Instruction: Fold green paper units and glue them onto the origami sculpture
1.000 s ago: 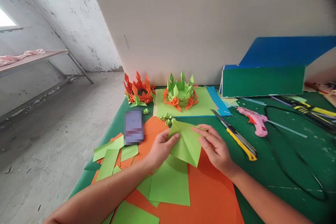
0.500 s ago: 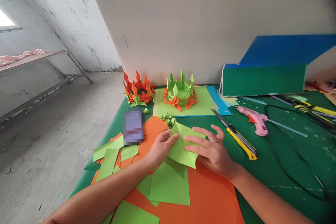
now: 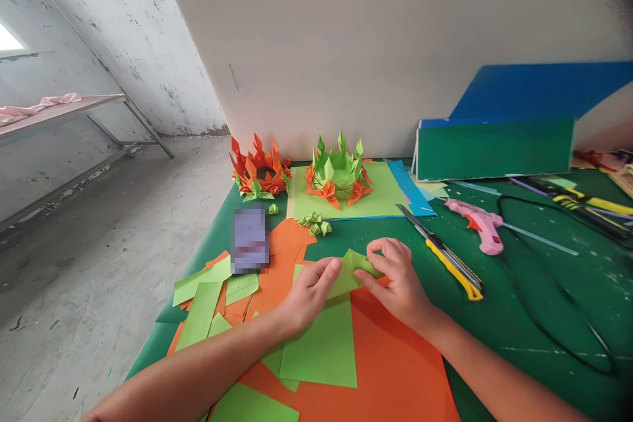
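A sheet of light green paper (image 3: 352,265) is held between both hands above the table. My left hand (image 3: 312,287) grips its left side, thumb on top. At the right corner, my right hand (image 3: 393,277) pinches the paper between thumb and fingers, and the sheet looks bent there. Below the hands lies a green paper square (image 3: 319,349) on a large orange sheet (image 3: 395,369). Beyond them are several small folded green paper pieces (image 3: 315,223). A green folded-paper crown with orange flowers (image 3: 339,171) stands behind, beside an orange one (image 3: 258,168).
On the right lie a yellow utility knife (image 3: 445,257), a pink glue gun (image 3: 482,224) with a looping black cord, and pliers (image 3: 588,204). A blurred-out rectangular object (image 3: 250,239) and green paper strips (image 3: 200,313) are at left. A white board (image 3: 346,59) stands behind.
The green sheet was spread out with my right fingers splayed over it. Now the right fingers have closed on its corner, and the sheet is tilted and bent.
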Demonstrator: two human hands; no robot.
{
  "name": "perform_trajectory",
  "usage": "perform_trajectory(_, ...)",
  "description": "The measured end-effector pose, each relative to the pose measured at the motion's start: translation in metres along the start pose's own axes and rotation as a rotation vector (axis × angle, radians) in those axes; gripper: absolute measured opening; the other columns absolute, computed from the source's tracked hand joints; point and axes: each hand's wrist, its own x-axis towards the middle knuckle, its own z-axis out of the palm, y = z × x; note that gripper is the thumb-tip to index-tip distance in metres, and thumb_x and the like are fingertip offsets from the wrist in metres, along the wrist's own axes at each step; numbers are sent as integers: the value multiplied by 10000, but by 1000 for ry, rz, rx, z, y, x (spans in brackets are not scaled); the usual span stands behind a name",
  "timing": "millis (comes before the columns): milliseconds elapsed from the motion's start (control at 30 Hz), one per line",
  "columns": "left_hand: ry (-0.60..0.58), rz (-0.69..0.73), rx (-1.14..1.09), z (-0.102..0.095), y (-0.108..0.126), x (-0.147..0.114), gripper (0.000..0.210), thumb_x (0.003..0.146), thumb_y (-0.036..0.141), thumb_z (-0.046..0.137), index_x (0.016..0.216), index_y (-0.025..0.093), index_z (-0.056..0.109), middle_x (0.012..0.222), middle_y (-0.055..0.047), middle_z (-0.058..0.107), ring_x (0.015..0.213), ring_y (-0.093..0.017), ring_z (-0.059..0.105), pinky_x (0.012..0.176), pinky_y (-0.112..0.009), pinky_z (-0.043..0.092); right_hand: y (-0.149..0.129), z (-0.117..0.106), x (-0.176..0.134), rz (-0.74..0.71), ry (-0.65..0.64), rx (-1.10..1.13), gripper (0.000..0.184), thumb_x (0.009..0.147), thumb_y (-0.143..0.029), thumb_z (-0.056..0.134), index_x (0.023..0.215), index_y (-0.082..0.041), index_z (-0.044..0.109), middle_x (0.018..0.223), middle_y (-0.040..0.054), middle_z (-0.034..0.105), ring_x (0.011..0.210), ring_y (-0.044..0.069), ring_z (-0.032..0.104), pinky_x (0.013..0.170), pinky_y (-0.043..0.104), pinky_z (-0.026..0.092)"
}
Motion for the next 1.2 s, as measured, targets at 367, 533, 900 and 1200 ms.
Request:
perform_trajectory(367,32,166,134,2,-1,5,349,857,423,550,619,168,548,640,10,415,631,-122,369,567,-246,303,1,1,-2,60,-17,114,227,871,-337,584,735,-228,438,701,-25,534,700,159,512,767,329,365)
perform_trajectory(533,40,43,55,0,-3,3,289,850,441,556,839,158,610,684,5,482,617,-111,385,559,-239,316,-3,0,-3,61,-39,116,131,865,-330,595,854,-249,494,766,-15,570,765,179,543,802,345,381)
perform_trajectory(900,219,-132,-310,-2,5,8,359,728,497,679,663,150,614,630,28,414,612,-98,318,584,-235,298,6,7,-4,386,67,744,613,749,-480,711,1257,-284,429,1088,65,621,984,227,597,861,375,484)
perform_trajectory(1200,133,-88,-339,4,9,2,371,759,431,681,576,145,530,629,36,353,633,-94,352,633,-240,382,-5,2,1,531,-297,1028,368,755,-452,709,1052,-235,695,1074,66,707,1007,284,640,896,435,516)
